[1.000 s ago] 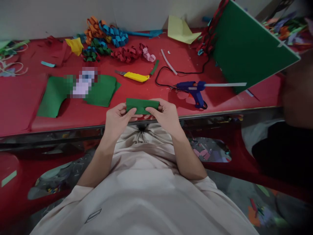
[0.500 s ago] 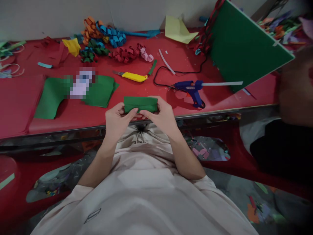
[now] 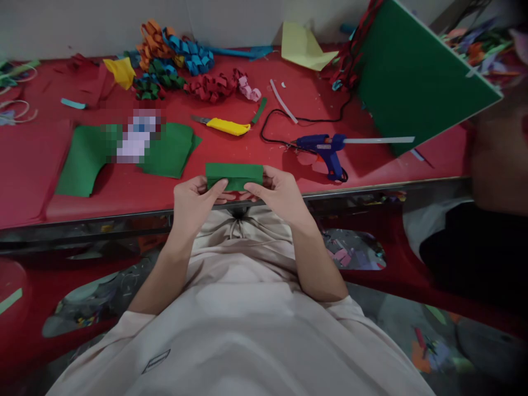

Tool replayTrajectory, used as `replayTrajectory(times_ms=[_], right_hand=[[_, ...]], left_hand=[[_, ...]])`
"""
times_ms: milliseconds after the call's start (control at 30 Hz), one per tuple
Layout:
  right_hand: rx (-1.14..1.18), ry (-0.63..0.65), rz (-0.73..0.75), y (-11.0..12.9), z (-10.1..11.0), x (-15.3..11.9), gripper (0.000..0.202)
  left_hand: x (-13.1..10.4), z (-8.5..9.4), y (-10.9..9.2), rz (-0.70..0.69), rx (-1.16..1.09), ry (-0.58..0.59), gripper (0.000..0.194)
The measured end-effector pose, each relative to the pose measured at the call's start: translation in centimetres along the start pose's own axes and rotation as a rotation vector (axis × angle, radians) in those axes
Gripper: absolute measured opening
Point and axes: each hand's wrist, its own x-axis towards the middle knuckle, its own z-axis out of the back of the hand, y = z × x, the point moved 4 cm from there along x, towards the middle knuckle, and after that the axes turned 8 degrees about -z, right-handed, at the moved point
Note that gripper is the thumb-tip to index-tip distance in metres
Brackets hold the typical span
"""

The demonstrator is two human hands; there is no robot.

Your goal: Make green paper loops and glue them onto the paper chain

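Note:
Between both hands is a folded strip of green paper (image 3: 234,171), held level over the table's front edge. My left hand (image 3: 196,199) grips its left end, thumb on the near face and fingers behind. On the other end, my right hand (image 3: 278,192) pinches in the same way, its thumb near the lower edge. A fold line runs lengthwise along the paper. Past the hands lies a yellow utility knife (image 3: 228,126) with its blade out. A blue hot glue gun (image 3: 324,146) with a glue stick in it rests to the right.
More green paper sheets (image 3: 169,151) lie left on the red table (image 3: 247,151), beside a blurred-out patch. Curled paper chains (image 3: 210,87) sit at the back. A large green board (image 3: 421,77) leans at the right. Another person (image 3: 457,253) is at the right edge.
My thumbs have moved slightly apart along the green paper. The paper and hands have shifted a little left; both hands still hold it.

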Motion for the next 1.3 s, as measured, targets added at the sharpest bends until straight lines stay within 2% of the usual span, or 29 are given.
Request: replayTrajectory(times_ms=[233,500,633,767,933,1100,1300], right_hand=[[-0.009,-0.039,-0.036,-0.8,0.2,0.1,0.038],[0.036,-0.019,-0.071,-1.4,0.4,0.1,0.037],[0.025,-0.045,-0.092,-1.0,0.4,0.0,0.031],[0.063,-0.051,-0.088,-0.7,0.3,0.1,0.03],[0.078,-0.036,-0.093,-0.9,0.2,0.1,0.035],[0.092,-0.029,-0.112,-1.1,0.2,0.1,0.03],[0.095,-0.071,-0.095,-0.8,0.2,-0.1,0.027]], left_hand=[[-0.1,0.1,-0.1,0.042,-0.018,0.028,0.023],[-0.2,0.0,0.2,0.057,-0.026,0.078,0.042],[0.0,0.0,0.0,0.016,0.002,0.039,0.033],[0.0,0.0,0.0,0.033,-0.027,0.014,0.026],[-0.3,0.0,-0.1,0.065,-0.041,0.024,0.031],[-0.3,0.1,0.0,0.086,-0.054,0.039,0.035],[-0.1,-0.2,0.2,0.047,-0.031,0.063,0.035]])
